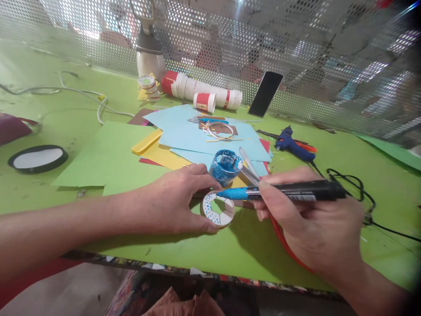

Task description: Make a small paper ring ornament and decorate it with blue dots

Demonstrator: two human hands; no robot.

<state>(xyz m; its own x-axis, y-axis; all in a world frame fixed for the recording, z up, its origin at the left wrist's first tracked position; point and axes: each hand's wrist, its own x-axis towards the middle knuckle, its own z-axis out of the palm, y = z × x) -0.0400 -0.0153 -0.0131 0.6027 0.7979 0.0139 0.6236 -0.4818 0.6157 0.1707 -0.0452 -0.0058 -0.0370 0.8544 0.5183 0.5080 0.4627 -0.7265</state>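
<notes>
My left hand (177, 202) lies on the table with thumb and fingers closed around the left side of a white ring (226, 217). Dark lines split the ring's face into sections; those on the left carry blue dots, those on the right are plain white. In my right hand (309, 219) is a blue marker (289, 191) with a black barrel, its tip at the ring's upper edge. Just behind the ring stands an open jar of blue paint (225, 166). Scissors (251, 169) with a red handle lie partly under my right hand.
Coloured paper sheets (184, 127) spread behind the jar. Farther back lie stacked paper cups (204, 90) and a leaning phone (265, 94). A blue glue gun (292, 145) with a black cable is at right. A black oval object (37, 159) sits left. Perforated metal (210, 48) borders the back.
</notes>
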